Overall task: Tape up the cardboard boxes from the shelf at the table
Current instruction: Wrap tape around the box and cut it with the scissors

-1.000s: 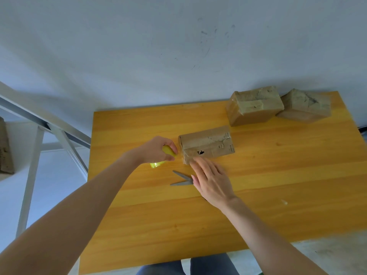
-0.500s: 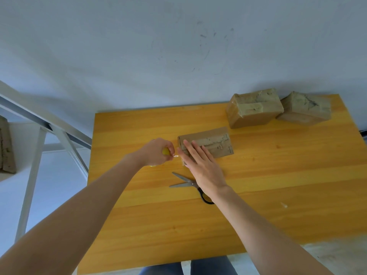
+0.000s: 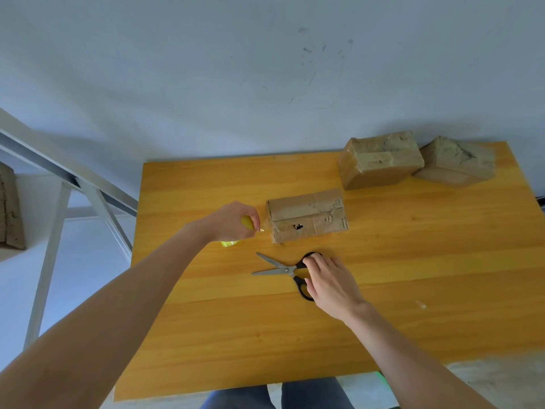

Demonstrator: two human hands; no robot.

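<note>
A flat cardboard box point(image 3: 308, 215) with a small dark hole in its front lies mid-table. Just left of it my left hand point(image 3: 228, 221) is closed around a yellow tape roll point(image 3: 246, 222), with a clear strip stretching towards the box's left end. Black-handled scissors point(image 3: 283, 270) lie in front of the box, blades apart and pointing left. My right hand point(image 3: 328, 280) rests on their handles, fingers curled over the loops. Two more taped cardboard boxes, one point(image 3: 379, 159) beside the other point(image 3: 455, 160), stand at the table's far right.
The orange wooden table point(image 3: 413, 290) meets a pale wall at the back. A white metal shelf frame point(image 3: 59, 202) stands to the left, with a cardboard piece point(image 3: 10, 208) at the far left edge. A small scrap point(image 3: 421, 304) lies on the table at right.
My right hand has left the box, where it pressed on the left end, and dropped back onto the scissors' handles. My left hand has kept the tape roll beside the box.
</note>
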